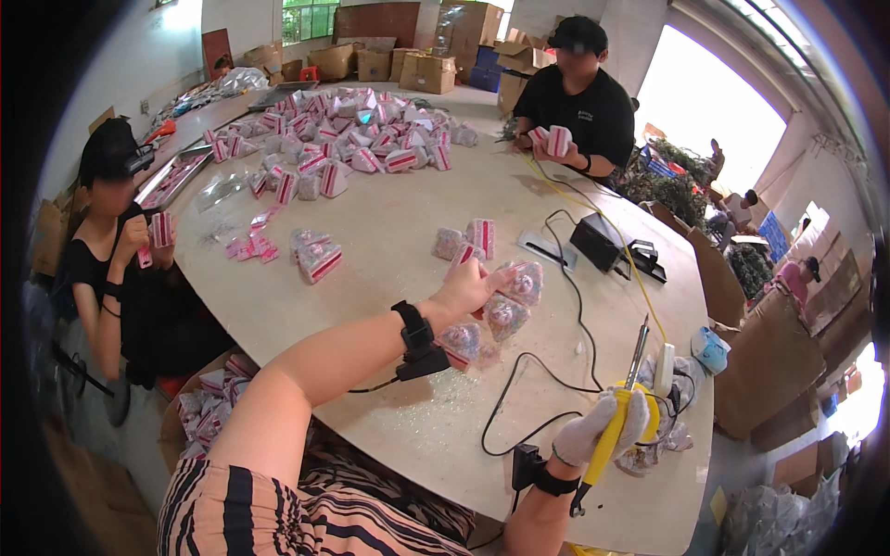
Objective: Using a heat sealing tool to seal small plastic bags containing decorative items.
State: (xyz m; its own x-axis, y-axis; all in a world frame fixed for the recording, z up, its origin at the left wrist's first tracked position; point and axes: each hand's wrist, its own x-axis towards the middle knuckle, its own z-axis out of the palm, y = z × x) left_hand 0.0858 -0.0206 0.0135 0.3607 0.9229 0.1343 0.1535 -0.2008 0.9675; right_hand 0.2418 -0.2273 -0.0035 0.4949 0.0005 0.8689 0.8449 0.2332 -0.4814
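Triangular packets (505,317): clear-faced, pale and speckled inside, edged in pink and white. Located on the bench (371,208), clustered around the bare left hand (461,295), just beyond a scatter of glitter (422,403). Touched by bent left fingers; undersides hidden, so cannot tell whether clamped or merely resting. Probably light; likely slick and yielding on the clear faces, stiffer along the striped sides, apt to dent under a hard pinch. Best taken lightly by a striped edge, between thumb and fingertips.

Soldering iron (607,449): yellow handle, slim metal tip. Held tilted, tip upward, in the gloved right hand (582,440), with fingers clamped around the handle. Probably light and rigid; presumably hot toward the tip, so best gripped by the handle only.
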